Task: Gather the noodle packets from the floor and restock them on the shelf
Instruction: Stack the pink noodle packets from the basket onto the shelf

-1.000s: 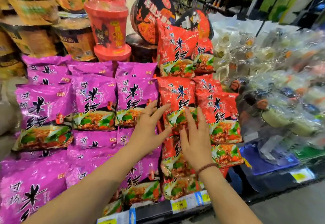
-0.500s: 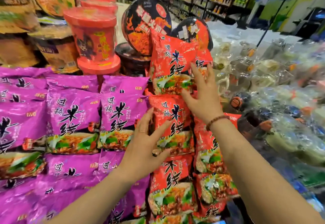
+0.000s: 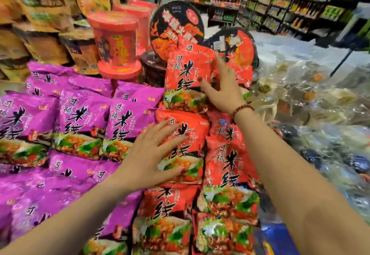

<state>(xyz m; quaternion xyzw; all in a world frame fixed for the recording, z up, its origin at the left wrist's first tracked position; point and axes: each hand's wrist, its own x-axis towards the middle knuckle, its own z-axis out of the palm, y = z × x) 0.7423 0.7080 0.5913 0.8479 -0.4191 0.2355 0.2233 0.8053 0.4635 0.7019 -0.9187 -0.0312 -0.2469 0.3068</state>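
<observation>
A shop aisle runs off behind, its far shelves (image 3: 300, 4) packed with goods. On the near display, brown noodle bowls (image 3: 46, 14) are stacked at the top left. Below them lie rows of purple packets (image 3: 80, 120), overlapping like tiles, print upright, long sides running up the slope. Red cups (image 3: 116, 44) stand behind them at the middle.

The left hand (image 3: 152, 154) lies flat with fingers spread wide on the middle red packet (image 3: 188, 132), which sits in a column of red packets just right of the purple ones, its long side vertical and its top edge toward the back. A black round bowl (image 3: 176, 28) stands on edge above.

In front of it the top red packet (image 3: 186, 70) stands upright, long side vertical. The right hand (image 3: 226, 90), fingers straight and pointing up, presses along that packet's right edge, thumb on its front; whether any finger reaches behind it cannot be told. Clear-wrapped goods (image 3: 320, 104) fill the right.
</observation>
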